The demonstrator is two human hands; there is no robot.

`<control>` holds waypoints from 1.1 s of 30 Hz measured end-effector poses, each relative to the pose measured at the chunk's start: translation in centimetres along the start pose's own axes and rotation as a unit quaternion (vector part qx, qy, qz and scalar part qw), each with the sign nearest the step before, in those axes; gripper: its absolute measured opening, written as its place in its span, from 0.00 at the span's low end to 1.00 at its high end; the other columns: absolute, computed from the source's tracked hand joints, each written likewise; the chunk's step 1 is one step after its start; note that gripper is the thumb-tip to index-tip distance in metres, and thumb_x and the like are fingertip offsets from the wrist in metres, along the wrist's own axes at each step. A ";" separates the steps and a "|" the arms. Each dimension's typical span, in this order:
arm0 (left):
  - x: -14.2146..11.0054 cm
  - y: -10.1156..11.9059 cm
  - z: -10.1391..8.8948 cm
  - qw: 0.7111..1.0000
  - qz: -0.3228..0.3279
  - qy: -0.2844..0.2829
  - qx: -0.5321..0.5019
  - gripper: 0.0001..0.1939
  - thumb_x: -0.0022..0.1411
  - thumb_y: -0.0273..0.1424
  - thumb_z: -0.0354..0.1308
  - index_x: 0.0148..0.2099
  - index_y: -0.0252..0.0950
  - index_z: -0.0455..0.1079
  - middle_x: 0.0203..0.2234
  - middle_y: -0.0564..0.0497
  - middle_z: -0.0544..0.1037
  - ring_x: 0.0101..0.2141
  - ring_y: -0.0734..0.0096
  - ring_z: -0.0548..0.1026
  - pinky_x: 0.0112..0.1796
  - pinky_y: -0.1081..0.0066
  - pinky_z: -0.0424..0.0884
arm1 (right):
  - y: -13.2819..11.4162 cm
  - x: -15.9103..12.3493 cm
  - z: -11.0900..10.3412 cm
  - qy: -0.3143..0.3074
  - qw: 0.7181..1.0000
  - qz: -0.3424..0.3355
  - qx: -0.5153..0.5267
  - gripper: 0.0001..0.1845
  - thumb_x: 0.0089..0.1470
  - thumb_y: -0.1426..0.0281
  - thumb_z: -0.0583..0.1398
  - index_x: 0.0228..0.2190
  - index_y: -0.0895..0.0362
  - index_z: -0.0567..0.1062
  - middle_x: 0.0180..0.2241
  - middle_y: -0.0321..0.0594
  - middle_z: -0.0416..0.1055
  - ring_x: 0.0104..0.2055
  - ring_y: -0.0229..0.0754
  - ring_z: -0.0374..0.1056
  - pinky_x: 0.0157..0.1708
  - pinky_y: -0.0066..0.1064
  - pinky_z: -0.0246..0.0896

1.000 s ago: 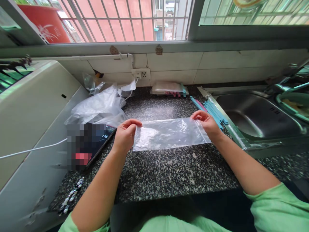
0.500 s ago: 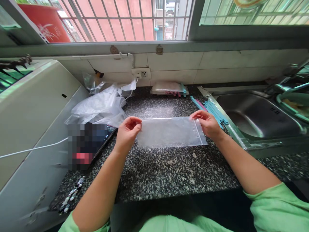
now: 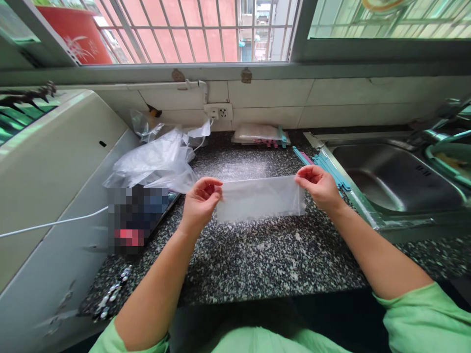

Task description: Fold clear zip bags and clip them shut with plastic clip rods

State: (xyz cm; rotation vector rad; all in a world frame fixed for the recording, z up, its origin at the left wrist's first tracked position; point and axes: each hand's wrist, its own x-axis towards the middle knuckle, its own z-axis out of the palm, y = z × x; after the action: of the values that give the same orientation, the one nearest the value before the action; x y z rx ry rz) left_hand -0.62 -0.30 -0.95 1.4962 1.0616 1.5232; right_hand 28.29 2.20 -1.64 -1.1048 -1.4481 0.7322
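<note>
A clear plastic zip bag (image 3: pixel 261 200) hangs flat and stretched between my two hands above the speckled counter (image 3: pixel 250 264). My left hand (image 3: pixel 202 200) pinches its upper left corner between thumb and fingers. At the upper right corner, my right hand (image 3: pixel 318 185) pinches it in the same way, close to the zip strip. Left of my left hand lies a heap of clear plastic bags (image 3: pixel 154 159). Several teal and pink plastic strips (image 3: pixel 327 169), perhaps bag clips, lie beyond my right hand beside the sink.
A steel sink (image 3: pixel 397 176) is set into the counter on the right. Near the wall sits a filled bag (image 3: pixel 257 133) with clips. A blurred-out phone-like device (image 3: pixel 142 215) with a white cable (image 3: pixel 55 229) lies at left. A beaded string (image 3: pixel 112 294) rests by the front left edge.
The bag's right end has folded or tilted, so it looks shorter and its bottom edge higher. My right hand has risen slightly. The view has shifted a little left.
</note>
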 end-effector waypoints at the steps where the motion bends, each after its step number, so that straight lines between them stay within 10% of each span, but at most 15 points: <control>1: -0.1 0.1 0.0 0.999 0.015 -0.010 0.030 0.08 0.51 0.28 0.57 0.37 0.36 0.69 0.22 0.56 0.69 0.23 0.79 0.69 0.27 0.76 0.68 | -0.3 -0.1 -0.1 0.019 0.999 -0.029 -0.022 0.08 0.43 0.66 0.64 0.28 0.55 0.71 0.25 0.33 0.69 0.27 0.34 0.65 0.29 0.28 0.64; 11: 0.2 -0.4 -0.9 0.897 0.234 -0.053 0.372 0.07 0.58 0.32 0.56 0.32 0.38 0.75 0.23 0.51 0.71 0.29 0.71 0.68 0.31 0.69 0.66 | -2.6 -1.0 -0.8 -0.013 0.880 -0.361 -0.309 0.10 0.52 0.76 0.57 0.37 0.53 0.72 0.31 0.39 0.71 0.34 0.40 0.67 0.36 0.33 0.65; 20: 0.0 -1.4 -0.5 0.769 0.317 -0.041 0.553 0.10 0.59 0.35 0.54 0.39 0.39 0.74 0.33 0.47 0.75 0.37 0.62 0.68 0.38 0.62 0.64 | -3.0 -1.9 0.2 -0.033 0.822 -0.413 -0.391 0.07 0.50 0.76 0.58 0.31 0.53 0.72 0.29 0.38 0.70 0.33 0.39 0.64 0.33 0.31 0.64; 33: -0.2 -2.3 0.3 0.792 0.308 -0.074 0.522 0.10 0.58 0.30 0.53 0.40 0.39 0.74 0.33 0.45 0.75 0.36 0.61 0.68 0.37 0.62 0.63 | -3.5 -2.4 0.4 -0.064 0.802 -0.456 -0.381 0.10 0.50 0.77 0.58 0.34 0.50 0.72 0.30 0.37 0.70 0.34 0.39 0.63 0.34 0.32 0.64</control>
State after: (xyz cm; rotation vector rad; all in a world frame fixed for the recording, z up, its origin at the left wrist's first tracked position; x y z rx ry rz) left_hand -0.40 0.43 -3.18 2.9054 1.5137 1.1440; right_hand 26.98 -1.27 0.46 -0.7371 -2.2031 -0.5357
